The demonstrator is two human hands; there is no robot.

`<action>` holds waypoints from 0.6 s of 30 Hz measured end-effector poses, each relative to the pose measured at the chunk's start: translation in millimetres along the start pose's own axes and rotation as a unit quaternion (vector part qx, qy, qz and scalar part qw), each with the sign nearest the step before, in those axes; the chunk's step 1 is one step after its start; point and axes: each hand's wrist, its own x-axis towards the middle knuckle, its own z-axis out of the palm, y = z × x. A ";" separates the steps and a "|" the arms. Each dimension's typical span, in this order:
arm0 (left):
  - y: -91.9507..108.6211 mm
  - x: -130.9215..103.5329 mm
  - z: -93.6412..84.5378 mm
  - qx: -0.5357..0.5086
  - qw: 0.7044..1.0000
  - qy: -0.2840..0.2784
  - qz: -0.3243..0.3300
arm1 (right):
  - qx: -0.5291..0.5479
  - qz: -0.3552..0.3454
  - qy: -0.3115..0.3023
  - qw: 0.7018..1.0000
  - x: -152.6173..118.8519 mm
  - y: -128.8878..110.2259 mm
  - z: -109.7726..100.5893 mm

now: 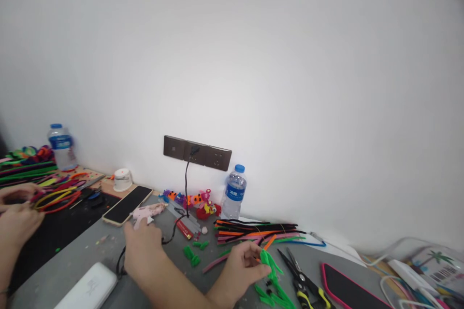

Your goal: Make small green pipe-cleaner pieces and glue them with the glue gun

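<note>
My arms cross, the right forearm passing in front of the left wrist. My right hand (143, 248), on the left side of the view, closes round the handle of a pale pink hot glue gun (148, 211); its fingertips are partly hidden. My left hand (241, 270) pinches a bent green pipe-cleaner piece (270, 265) between thumb and fingers. More green pipe-cleaner parts hang or lie below it, with small dark bits among them. Short green twisted pieces (191, 256) lie between my hands. Beside my left hand are open pliers (302, 280) with yellow-black handles.
A co-worker's hands (21, 215) hold colourful pipe cleaners at far left. Around me are a phone (127, 205), a white case (89, 289), glue sticks (181, 215), a pipe-cleaner bundle (257, 231), a water bottle (234, 195) and a pink-edged phone (351, 289). A cord (186, 178) hangs from the wall socket.
</note>
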 end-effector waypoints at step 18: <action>-10.1 13.4 -5.9 -0.087 0.993 0.070 -0.030 | 0.265 0.051 0.174 0.947 3.3 15.8 -11.1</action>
